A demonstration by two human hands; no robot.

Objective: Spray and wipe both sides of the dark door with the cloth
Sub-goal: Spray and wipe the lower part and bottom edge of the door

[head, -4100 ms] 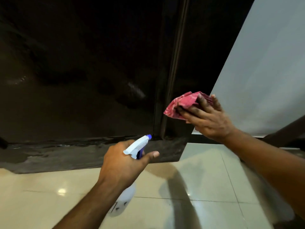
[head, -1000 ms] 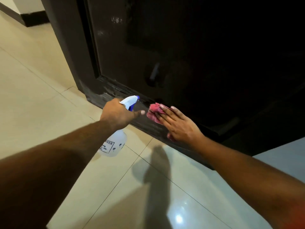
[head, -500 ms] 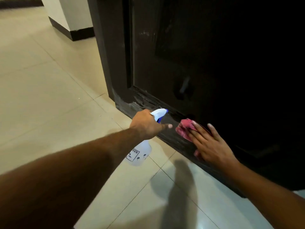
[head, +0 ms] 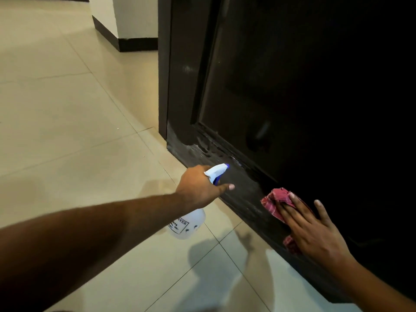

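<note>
**Door** (head: 292,86). Dark, panelled, filling the right of the view. Bottom rail streaked with pale wet smears toward its left corner.

**Left hand** (head: 200,188). Just short of the door's bottom rail. Clenched round the neck of the bottle, one finger stretched out toward the door.

**Bottle** (head: 189,224). White, translucent, with a blue-tipped nozzle aimed at the rail. Body hanging below the hand, left of the door.

**Right hand** (head: 313,230). Flat against the door's bottom rail, to the right of the bottle. Fingers straight and spread, pressing rather than gripping.

**Cloth** (head: 273,201). Red, crumpled, pinned between palm and door. One end bunched beyond the fingertips, another showing under the heel of the hand.

**Floor** (head: 67,109). Pale glossy tiles running left from the door.

**Wall** (head: 135,16). White with dark skirting, beyond the door's left edge.

**Progress.** Judged mid-task.
- Lower rail of this face sprayed and under the cloth.
- Smears near the left corner not yet wiped away.
- Upper panels without any wetness that can be made out, so probably still to be done or already dry. Impossible to say which.
- Other face of the door out of sight, with nothing to show whether it has been cleaned.

**Hidden or unclear.**
- Top of the door cut off by the frame.
- Right part of the door lost in darkness, surface detail unreadable there.
- Trigger covered by the left hand, so squeezed or not cannot be told.
- Label only partly legible.
- Liquid level not discernible.
</note>
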